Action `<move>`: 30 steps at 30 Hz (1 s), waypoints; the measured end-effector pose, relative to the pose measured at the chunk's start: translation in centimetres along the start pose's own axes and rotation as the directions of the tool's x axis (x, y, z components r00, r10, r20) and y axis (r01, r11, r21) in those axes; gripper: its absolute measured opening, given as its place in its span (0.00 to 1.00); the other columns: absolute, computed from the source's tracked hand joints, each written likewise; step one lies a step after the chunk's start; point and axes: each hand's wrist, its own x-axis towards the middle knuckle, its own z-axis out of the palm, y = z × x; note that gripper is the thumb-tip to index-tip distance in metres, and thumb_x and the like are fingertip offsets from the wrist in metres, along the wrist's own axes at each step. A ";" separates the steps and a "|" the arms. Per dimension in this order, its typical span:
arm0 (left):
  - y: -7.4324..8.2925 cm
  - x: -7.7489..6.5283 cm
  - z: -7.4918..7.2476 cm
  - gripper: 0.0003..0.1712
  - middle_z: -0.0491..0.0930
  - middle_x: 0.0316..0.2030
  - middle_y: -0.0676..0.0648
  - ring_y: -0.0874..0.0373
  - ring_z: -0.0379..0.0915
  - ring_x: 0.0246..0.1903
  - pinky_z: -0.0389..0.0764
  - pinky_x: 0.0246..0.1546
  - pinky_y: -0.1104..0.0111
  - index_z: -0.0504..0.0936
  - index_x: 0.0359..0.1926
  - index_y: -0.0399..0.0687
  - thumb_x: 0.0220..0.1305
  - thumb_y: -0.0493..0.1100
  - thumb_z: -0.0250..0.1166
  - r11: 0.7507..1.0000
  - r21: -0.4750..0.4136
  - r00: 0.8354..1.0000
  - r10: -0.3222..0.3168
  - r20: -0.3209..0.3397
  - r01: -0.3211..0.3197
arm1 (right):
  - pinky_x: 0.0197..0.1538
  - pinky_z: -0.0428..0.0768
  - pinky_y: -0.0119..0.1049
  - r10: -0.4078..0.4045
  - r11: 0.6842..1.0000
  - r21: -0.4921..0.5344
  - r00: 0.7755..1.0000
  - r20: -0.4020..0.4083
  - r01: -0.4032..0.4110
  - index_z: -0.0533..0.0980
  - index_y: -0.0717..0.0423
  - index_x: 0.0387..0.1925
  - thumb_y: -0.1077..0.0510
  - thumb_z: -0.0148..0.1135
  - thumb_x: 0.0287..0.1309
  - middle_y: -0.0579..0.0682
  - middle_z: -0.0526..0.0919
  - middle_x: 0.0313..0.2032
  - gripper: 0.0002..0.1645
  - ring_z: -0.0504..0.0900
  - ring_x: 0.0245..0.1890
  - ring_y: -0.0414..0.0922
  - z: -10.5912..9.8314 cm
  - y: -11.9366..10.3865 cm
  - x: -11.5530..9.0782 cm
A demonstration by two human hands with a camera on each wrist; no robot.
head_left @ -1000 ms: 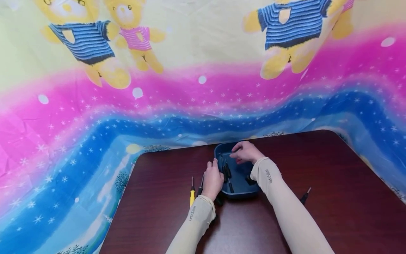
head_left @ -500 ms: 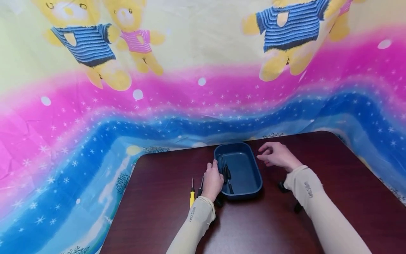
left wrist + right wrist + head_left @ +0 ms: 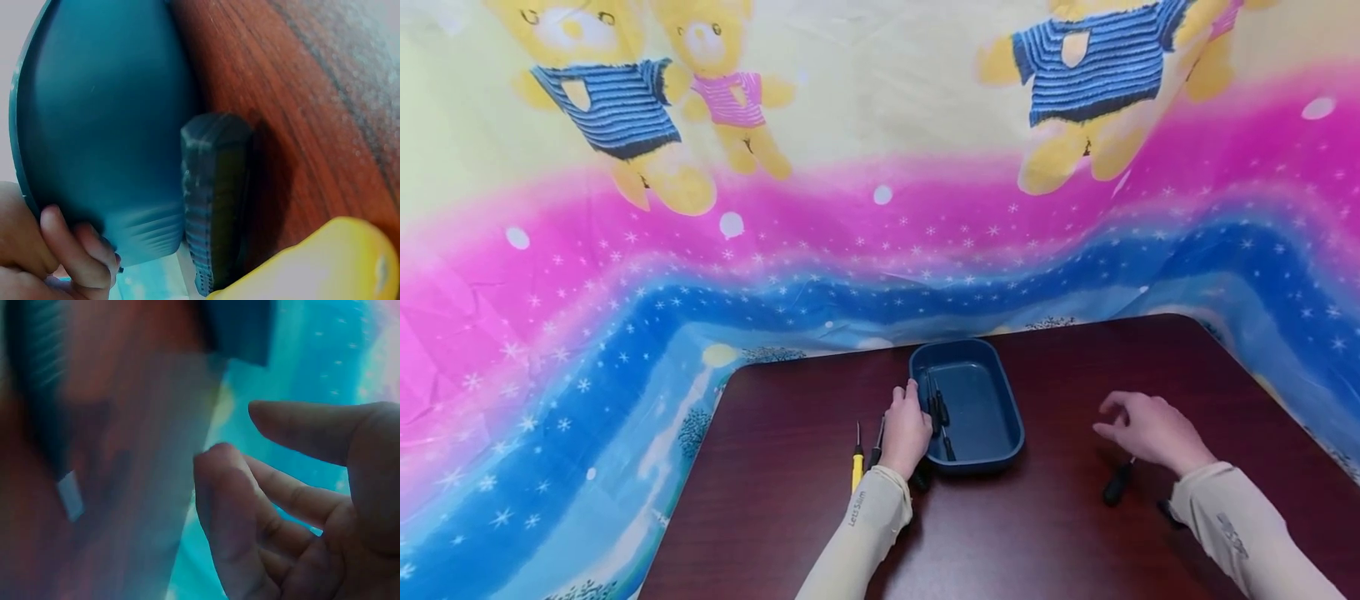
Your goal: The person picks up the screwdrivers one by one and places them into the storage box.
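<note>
My left hand (image 3: 906, 425) grips the left rim of a dark blue plastic tray (image 3: 1013, 417), its fingers bent over the edge in the left wrist view. Inside the tray, several black-handled screwdrivers (image 3: 942, 410) lie along the left side. My right hand (image 3: 1156, 432) hovers over the table at the right, fingers loosely bent, thumb apart, holding nothing. Just below it lies a black screwdriver (image 3: 1117, 485); the right wrist view shows its ridged handle blurred, beside a metal shaft (image 3: 70, 495). Another black handle (image 3: 1171, 514) is partly hidden by the right sleeve.
Left of the tray, a yellow-handled screwdriver (image 3: 857, 468) and a black-handled one (image 3: 877, 450) lie on the brown table (image 3: 790, 433). A chunky black handle (image 3: 215, 200) sits against the tray wall. A printed bear curtain (image 3: 880, 275) hangs behind the table's far edge.
My right hand has left the tray and swung right and nearer, to the black screwdriver. My left hand and the tray have stayed in place.
</note>
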 end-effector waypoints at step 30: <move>0.2 -0.1 -0.1 0.33 0.76 0.60 0.34 0.44 0.83 0.35 0.87 0.41 0.53 0.69 0.73 0.37 0.69 0.33 0.65 1.000 -0.021 1.000 0.004 -0.020 -0.004 | 0.24 0.80 0.41 0.122 0.989 0.064 0.984 0.132 -0.131 0.69 0.64 0.46 0.63 0.70 0.58 0.60 0.79 0.33 0.20 0.79 0.17 0.46 4.2 2.0 -1.8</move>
